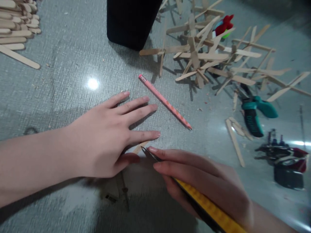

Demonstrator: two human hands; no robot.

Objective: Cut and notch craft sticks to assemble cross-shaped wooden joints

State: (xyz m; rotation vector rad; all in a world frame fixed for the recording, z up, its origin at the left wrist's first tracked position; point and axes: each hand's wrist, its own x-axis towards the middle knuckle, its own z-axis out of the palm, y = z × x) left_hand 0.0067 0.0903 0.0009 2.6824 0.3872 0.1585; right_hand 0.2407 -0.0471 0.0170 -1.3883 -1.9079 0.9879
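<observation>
My left hand (pixel 104 136) lies palm down on the table with its fingers spread. A piece of wooden craft stick (pixel 141 148) shows between its thumb and index finger; the rest is hidden under the hand. My right hand (pixel 194 174) is closed round a yellow and black utility knife (pixel 209 204), fingers along its front. The blade tip points left and sits at the craft stick; whether it touches the wood I cannot tell. A pink pencil (pixel 166 103) with an eraser lies slantwise beyond my left fingertips.
Stacked craft sticks (pixel 17 26) lie far left. A black container (pixel 131 22) stands at the back, beside joined craft-stick crosses (pixel 196 55). Teal-handled pliers (pixel 254 113), loose stick pieces (pixel 235 142), a dark red-and-black item (pixel 286 158) and a red toy-like object (pixel 224 25) are on the right.
</observation>
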